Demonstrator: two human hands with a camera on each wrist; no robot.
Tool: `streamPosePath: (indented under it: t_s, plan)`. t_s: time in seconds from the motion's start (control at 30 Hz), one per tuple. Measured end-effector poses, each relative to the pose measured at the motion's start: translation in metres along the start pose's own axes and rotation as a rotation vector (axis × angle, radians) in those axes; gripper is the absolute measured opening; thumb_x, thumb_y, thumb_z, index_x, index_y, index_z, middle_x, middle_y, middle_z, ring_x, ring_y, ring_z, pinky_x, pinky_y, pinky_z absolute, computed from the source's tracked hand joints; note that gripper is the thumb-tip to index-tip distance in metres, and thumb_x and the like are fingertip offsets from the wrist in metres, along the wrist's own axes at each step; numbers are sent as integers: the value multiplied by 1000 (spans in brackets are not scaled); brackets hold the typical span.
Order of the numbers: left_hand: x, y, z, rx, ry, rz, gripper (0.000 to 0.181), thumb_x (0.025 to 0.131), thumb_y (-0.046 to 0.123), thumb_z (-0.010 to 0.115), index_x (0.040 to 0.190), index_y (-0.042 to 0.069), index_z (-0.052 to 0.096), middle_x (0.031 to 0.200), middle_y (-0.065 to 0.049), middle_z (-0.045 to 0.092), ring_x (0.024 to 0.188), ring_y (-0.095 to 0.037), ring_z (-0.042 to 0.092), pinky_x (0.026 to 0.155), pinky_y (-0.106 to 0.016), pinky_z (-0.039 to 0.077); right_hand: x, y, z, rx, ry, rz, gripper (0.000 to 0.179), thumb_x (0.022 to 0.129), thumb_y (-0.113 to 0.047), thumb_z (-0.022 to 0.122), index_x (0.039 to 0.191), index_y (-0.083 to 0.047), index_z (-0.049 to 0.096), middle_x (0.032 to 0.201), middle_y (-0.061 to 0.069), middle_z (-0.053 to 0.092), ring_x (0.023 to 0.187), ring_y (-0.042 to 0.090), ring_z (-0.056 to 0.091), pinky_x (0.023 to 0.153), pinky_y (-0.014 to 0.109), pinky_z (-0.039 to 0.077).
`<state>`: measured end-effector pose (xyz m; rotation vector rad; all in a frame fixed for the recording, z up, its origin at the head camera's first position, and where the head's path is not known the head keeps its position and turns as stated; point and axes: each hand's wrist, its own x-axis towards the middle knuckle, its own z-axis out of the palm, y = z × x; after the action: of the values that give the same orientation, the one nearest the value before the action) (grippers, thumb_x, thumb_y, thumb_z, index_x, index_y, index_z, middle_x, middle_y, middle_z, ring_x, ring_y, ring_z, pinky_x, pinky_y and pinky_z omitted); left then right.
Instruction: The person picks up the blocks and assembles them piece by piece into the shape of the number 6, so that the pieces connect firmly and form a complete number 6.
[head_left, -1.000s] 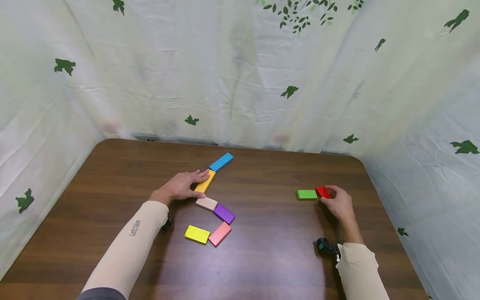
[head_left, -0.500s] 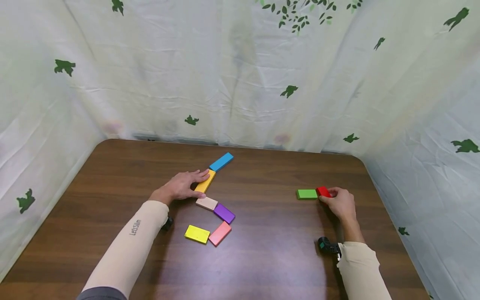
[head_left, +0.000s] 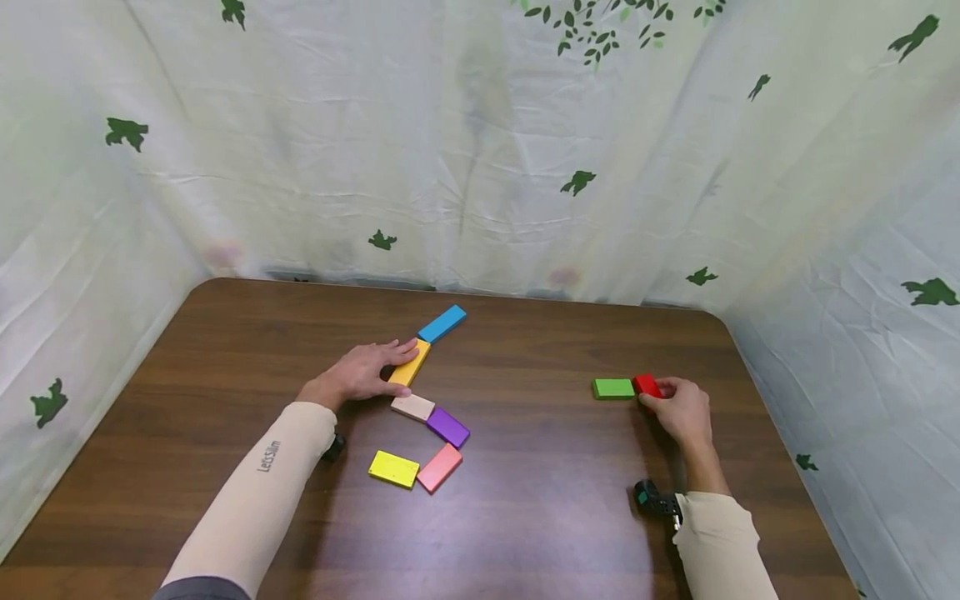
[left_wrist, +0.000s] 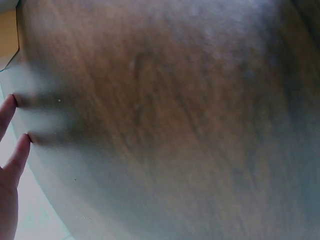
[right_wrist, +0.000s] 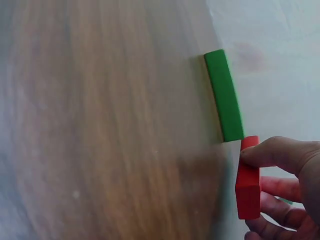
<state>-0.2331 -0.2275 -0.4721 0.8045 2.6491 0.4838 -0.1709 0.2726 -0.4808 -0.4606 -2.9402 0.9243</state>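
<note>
In the head view, my left hand point(head_left: 363, 371) reaches over the orange block point(head_left: 412, 362); its fingertips lie by the far end and the thumb by the near end. The left wrist view shows two of its fingers point(left_wrist: 19, 155) fairly straight, with part of an orange block at the upper left corner. My right hand point(head_left: 681, 410) pinches a red block point(head_left: 646, 385) between thumb and fingers. The red block's left end meets, or nearly meets, a green block point(head_left: 613, 389). In the right wrist view, the thumb presses the red block point(right_wrist: 248, 180) near the green block point(right_wrist: 224, 95).
A bent row on the brown table point(head_left: 540, 483) holds a blue block point(head_left: 442, 323), a beige block point(head_left: 413, 407), a purple block point(head_left: 448, 427), a pink block point(head_left: 440, 468) and a yellow block point(head_left: 393, 469). A pale curtain point(head_left: 480, 150) hangs behind.
My right hand has shifted very slightly to the right along with the red block. The left hand and the other blocks stay in place.
</note>
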Motion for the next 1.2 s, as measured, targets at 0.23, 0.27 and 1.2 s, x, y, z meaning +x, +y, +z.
streamPosePath:
  t_s: [0.23,0.27,1.2]
  plan:
    - [-3,-2,-1,14,9,2,80,88,49,64,148,8,33,156,-10,27,141,-37,27,111,-59,22,-7,-15,-2,32,26,-58,43,83,-20,72,115,8,65,100,25,67,89,35,59,75,41,45]
    - [-3,-2,-2,16,10,2,80,88,50,64,148,8,33,156,-10,27,141,-38,27,110,-60,22,-9,-19,-3,36,26,-65,42,83,-19,72,115,8,65,100,24,67,89,34,60,75,40,46]
    - [0,0,0,21,-2,1,80,88,50,64,149,8,32,157,-11,26,141,-38,26,110,-61,21,-38,-105,38,141,-149,-288,38,76,-16,81,110,-1,70,98,12,67,82,24,59,70,34,52]
